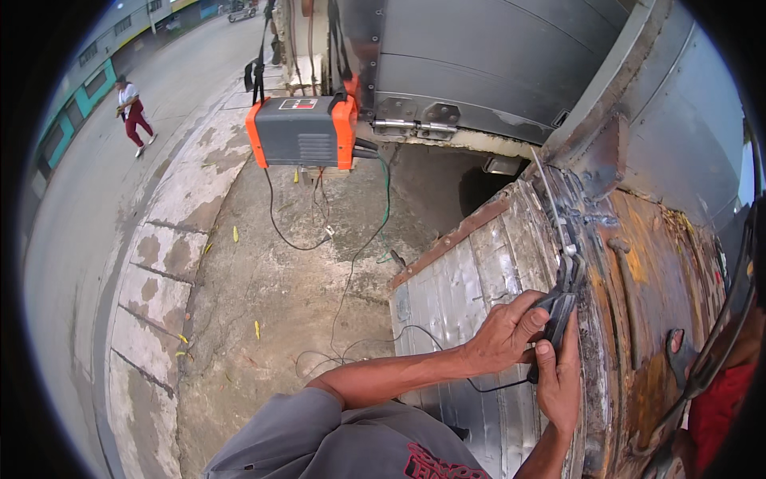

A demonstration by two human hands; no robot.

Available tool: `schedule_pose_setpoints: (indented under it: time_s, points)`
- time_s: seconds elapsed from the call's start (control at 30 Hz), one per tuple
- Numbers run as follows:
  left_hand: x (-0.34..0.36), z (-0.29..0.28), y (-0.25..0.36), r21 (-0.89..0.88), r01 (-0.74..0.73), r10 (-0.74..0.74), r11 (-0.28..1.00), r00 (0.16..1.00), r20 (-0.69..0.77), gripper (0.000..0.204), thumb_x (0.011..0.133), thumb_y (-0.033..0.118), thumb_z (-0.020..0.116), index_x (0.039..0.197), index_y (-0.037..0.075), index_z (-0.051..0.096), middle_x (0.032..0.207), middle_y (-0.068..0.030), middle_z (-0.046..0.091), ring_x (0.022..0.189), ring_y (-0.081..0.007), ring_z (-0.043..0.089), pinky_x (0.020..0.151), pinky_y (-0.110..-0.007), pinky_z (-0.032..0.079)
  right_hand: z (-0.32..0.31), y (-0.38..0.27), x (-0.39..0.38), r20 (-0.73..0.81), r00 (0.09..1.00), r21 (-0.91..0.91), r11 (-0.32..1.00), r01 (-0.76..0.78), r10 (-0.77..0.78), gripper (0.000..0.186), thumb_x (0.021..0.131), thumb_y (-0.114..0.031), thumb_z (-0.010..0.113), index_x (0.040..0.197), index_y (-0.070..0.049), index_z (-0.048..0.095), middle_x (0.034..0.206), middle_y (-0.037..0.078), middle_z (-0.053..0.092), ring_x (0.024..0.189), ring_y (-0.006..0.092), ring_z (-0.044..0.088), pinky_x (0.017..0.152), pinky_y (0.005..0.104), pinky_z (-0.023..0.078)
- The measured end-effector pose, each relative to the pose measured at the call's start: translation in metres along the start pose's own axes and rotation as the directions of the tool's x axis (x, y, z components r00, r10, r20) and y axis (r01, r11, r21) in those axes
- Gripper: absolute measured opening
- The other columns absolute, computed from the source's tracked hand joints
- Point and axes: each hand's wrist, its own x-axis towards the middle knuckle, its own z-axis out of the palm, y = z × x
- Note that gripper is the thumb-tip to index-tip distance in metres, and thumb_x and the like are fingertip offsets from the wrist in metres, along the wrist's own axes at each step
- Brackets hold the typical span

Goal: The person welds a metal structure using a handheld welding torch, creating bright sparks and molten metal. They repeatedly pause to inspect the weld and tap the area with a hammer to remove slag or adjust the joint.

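Note:
Both my hands are closed around a black welding electrode holder (561,299) above the rusty metal frame. My left hand (504,339) grips its upper part from the left, thumb on top. Lower down, my right hand (560,383) wraps the handle from the right. A thin welding rod (549,185) sticks out of the jaws, pointing up and slightly left. From the handle's lower end a black cable (503,389) runs left to the ground. Beneath my hands lies a worn sheet-metal panel (471,279) with a rusty edge. The inner fingers are partly hidden.
A grey and orange welding machine (299,132) hangs by straps at the upper left. Beyond it is a grey metal door with a hinge (416,128). A rusty plate (646,295) lies right. A person in red (722,415) is close at right; another (132,114) walks along the street.

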Motion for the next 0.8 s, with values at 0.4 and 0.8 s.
schedule_pose_setpoints:
  time_s: [0.4,0.8]
  points:
    - [0.042,-0.073,-0.009,0.106,0.125,-0.161,0.986,0.854,0.495,0.066,0.117,0.053,0.042,0.138,-0.006,0.062,0.126,-0.018,0.063,0.119,-0.0278,0.059,0.106,-0.042,0.046,0.033,-0.002,0.011,-0.207,0.978,-0.256,0.967,-0.015,-0.039,0.068,0.107,-0.022,0.066,0.165,0.001,0.041,0.133,0.03,0.069,0.11,0.0382,0.072,0.1,0.0421,0.054]
    - [0.047,-0.097,-0.079,-0.08,0.584,-0.541,0.808,0.789,0.291,0.122,0.076,0.062,0.093,0.169,0.005,0.038,0.068,0.0041,0.059,0.046,-0.0032,0.043,0.042,-0.024,0.033,0.053,0.001,0.03,-0.315,0.949,-0.399,0.91,-0.111,-0.022,0.058,0.104,-0.015,0.07,0.156,0.001,0.052,0.113,0.028,0.071,0.096,0.0427,0.074,0.085,0.0461,0.058]
